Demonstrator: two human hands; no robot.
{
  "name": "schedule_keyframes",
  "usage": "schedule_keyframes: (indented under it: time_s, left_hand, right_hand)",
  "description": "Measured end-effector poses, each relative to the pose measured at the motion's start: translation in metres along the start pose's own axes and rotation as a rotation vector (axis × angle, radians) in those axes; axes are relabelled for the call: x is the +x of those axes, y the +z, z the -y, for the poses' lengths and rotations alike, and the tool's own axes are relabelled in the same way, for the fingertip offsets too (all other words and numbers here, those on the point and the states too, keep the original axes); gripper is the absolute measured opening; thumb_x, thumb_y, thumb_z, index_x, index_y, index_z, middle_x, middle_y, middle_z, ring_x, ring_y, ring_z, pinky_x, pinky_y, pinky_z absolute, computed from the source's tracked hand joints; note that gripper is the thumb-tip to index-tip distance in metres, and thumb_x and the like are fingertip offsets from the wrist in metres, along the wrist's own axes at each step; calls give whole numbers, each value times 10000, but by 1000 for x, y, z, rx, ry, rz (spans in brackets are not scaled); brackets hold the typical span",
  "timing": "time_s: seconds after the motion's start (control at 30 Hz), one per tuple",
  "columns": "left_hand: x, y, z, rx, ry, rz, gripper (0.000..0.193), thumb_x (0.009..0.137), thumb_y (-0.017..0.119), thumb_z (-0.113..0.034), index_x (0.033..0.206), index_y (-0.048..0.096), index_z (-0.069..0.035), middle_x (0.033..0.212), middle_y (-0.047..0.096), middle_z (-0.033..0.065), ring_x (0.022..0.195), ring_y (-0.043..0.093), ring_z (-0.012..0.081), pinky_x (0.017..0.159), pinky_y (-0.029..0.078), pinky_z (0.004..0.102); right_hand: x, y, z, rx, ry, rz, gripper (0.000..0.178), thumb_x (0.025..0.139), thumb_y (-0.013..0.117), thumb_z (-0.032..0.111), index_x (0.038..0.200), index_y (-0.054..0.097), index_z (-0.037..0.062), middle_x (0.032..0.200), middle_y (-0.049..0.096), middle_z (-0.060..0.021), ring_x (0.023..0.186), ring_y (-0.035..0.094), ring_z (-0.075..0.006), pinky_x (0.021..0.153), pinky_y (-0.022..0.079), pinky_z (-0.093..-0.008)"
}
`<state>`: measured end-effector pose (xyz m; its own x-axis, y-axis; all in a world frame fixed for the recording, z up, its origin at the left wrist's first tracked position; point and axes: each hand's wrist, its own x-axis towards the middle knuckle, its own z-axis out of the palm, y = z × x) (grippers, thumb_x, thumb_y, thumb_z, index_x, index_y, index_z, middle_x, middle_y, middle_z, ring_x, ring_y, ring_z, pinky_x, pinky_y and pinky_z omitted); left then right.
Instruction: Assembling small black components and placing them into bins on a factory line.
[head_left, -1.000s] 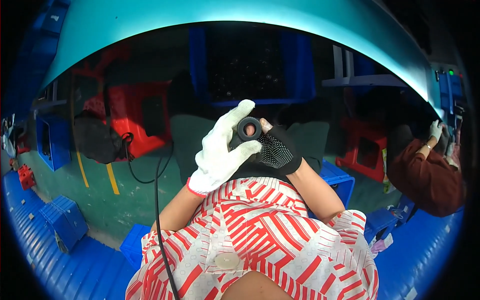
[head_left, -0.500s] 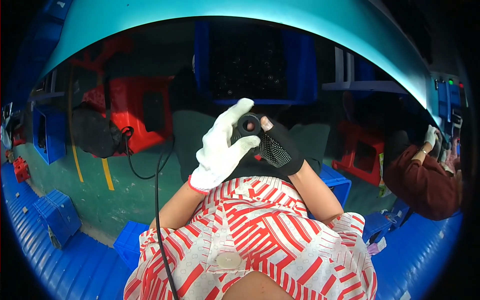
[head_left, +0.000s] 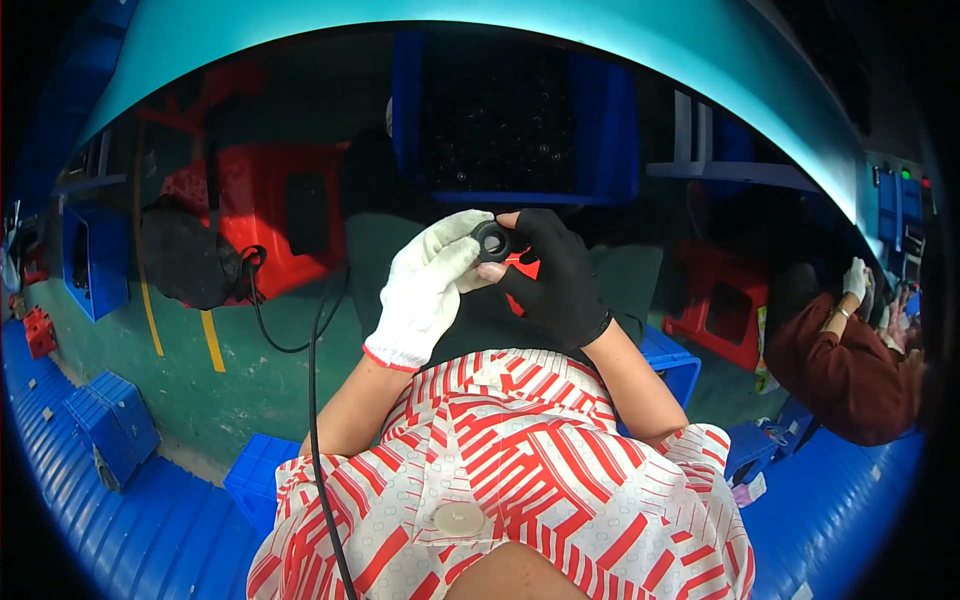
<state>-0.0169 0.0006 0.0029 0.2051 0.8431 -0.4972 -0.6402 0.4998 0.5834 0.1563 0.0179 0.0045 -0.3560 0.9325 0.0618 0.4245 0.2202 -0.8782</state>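
Observation:
A small black ring (head_left: 491, 227) with an open centre is held up between my two hands, above my lap. My left hand (head_left: 423, 290), in a white glove with a red cuff edge, pinches it from the left with thumb and fingers. From the other side, bare fingertips of my right hand (head_left: 557, 283), in a black fingerless glove, grip its edge. Straight ahead of the hands stands a blue crate (head_left: 500, 198) holding many small dark pieces, whose shapes are hard to make out in the shade.
A teal work surface (head_left: 480, 18) arches across the far side. A red stool (head_left: 262, 185) with a black bag (head_left: 185, 258) is at the left, and a black cable (head_left: 314, 420) runs down past my left arm. Another red stool (head_left: 700, 325) and a seated person (head_left: 835, 370) are at the right.
The ring has shifted slightly left and up and turned in the fingers. My left fingers have folded in closer, and my right hand has rotated, showing its back.

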Motion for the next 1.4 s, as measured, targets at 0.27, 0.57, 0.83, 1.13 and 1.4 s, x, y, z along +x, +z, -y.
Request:
schedule_keyframes:
  time_s: [0.27, 0.57, 0.83, 1.13, 1.4]
  left_hand:
    - [-1, -1, -4, -49, -29, -15, 303, 898, 548, -30, 1195, 540, 29, 1120, 591, 118, 1001, 612, 190, 796, 579, 337]
    - [4, -7, -15, -156, -18, 31, 286, 893, 539, -4, 1177, 545, 27, 1016, 646, 134, 884, 667, 219, 757, 595, 345]
    - [1, -19, -14, -242, 14, 21, 271, 893, 556, -17, 1162, 556, 17, 983, 658, 130, 859, 676, 236, 723, 607, 340]
    - [10, -25, -20, -277, 97, 5, 370, 877, 618, -92, 1212, 511, 25, 1029, 626, 131, 902, 655, 273, 742, 597, 374]
    - [15, -11, -10, -248, 90, 17, 259, 904, 529, -17, 1160, 567, -12, 1013, 645, 102, 887, 656, 189, 812, 568, 323]
  right_hand:
    - [11, -15, 9, -10, -78, 80, 396, 782, 721, 135, 1134, 572, 29, 1007, 606, -132, 913, 615, -271, 788, 483, -328]
    - [167, -88, 64, -201, -493, -311, 126, 835, 664, 181, 880, 623, 70, 829, 626, -123, 647, 618, -283, 604, 475, -331]
    - [308, -90, 41, -1180, -554, -425, 276, 778, 588, 133, 1044, 660, 138, 1114, 589, -83, 1064, 526, -301, 882, 428, -407]
    - [227, -76, 63, -862, -583, -219, 179, 795, 630, 177, 958, 623, 103, 929, 633, -107, 852, 606, -310, 736, 486, -406]
    - [59, -30, 38, -124, -234, 75, 238, 770, 677, 122, 984, 616, 39, 953, 610, -122, 889, 564, -299, 760, 449, -384]
